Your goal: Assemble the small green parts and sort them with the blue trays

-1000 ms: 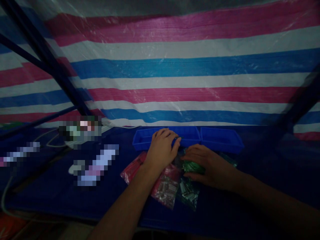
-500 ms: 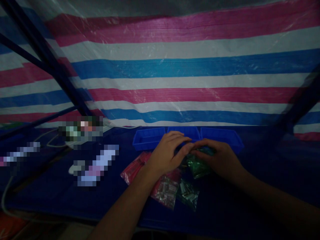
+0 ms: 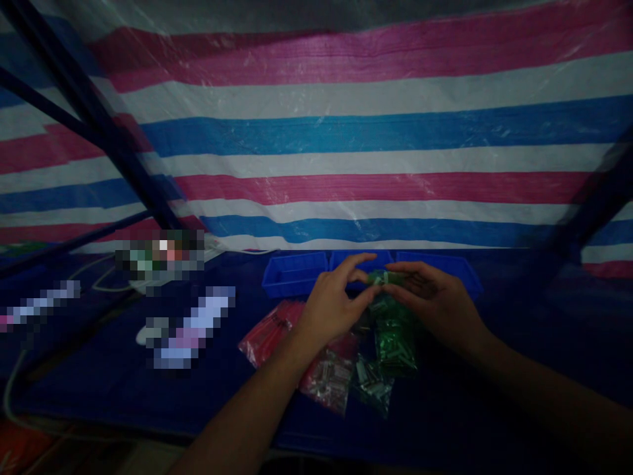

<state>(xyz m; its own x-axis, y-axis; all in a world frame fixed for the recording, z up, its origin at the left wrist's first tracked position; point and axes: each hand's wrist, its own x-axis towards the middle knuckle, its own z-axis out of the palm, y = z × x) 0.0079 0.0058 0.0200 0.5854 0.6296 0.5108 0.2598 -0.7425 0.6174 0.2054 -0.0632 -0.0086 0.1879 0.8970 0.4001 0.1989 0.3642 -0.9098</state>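
Observation:
A clear plastic bag of green pieces (image 3: 396, 346) hangs or rests upright below my hands, its top bunched between them. My left hand (image 3: 336, 300) has its index finger raised, with thumb and another finger closed at the bag's left edge. On the other side, my right hand (image 3: 435, 297) pinches the bag's top between thumb and fingers. Under my left wrist lie a bag of red pieces (image 3: 270, 333) and a clear bag of metal parts (image 3: 327, 381). Beside them is a small bag of silvery pieces (image 3: 373, 382). Dim light hides finer detail.
Three blue bins stand along the back: a left bin (image 3: 294, 274), a middle bin (image 3: 339, 257) and a right bin (image 3: 459, 274). Blurred-out items and a white round object (image 3: 147, 333) lie left on the blue table (image 3: 208, 402). Striped sheeting (image 3: 346, 132) hangs behind.
My left index finger has lifted and the fingers of both hands have spread apart somewhat. The green bag shows more fully and its lower end sits lower.

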